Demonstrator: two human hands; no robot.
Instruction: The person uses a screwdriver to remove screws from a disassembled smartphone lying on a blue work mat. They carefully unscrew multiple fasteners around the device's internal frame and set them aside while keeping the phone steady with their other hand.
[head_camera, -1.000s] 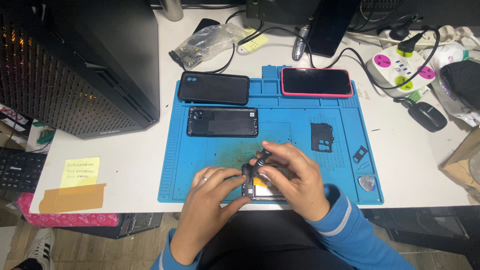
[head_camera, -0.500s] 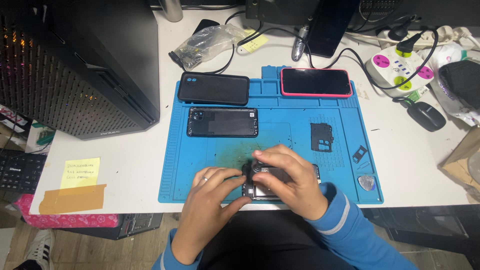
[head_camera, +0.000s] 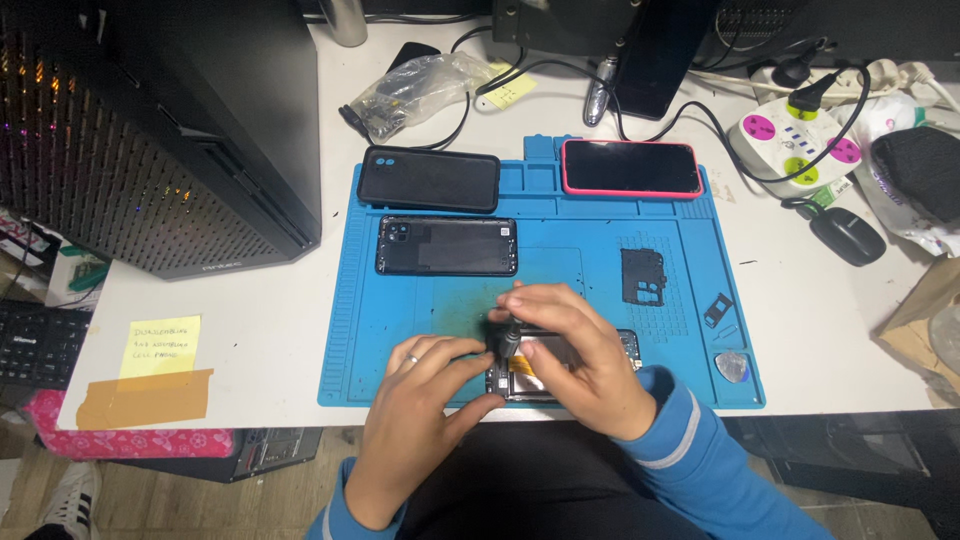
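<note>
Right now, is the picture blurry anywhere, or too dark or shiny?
Head view: sharp and evenly lit over the blue mat; the hands' shadow falls softly on the opened phone; the computer tower at left is dark, with tiny lights glowing through its mesh; the table's edges bend a little near the frame's sides; no strong glare.

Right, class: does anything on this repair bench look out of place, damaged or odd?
Nothing is spilled or broken. The opened phone under the left hand and right hand overhangs the front edge of the blue mat. The mat has a dark smudge near its middle, and a sticky note is taped at the desk edge.
</note>
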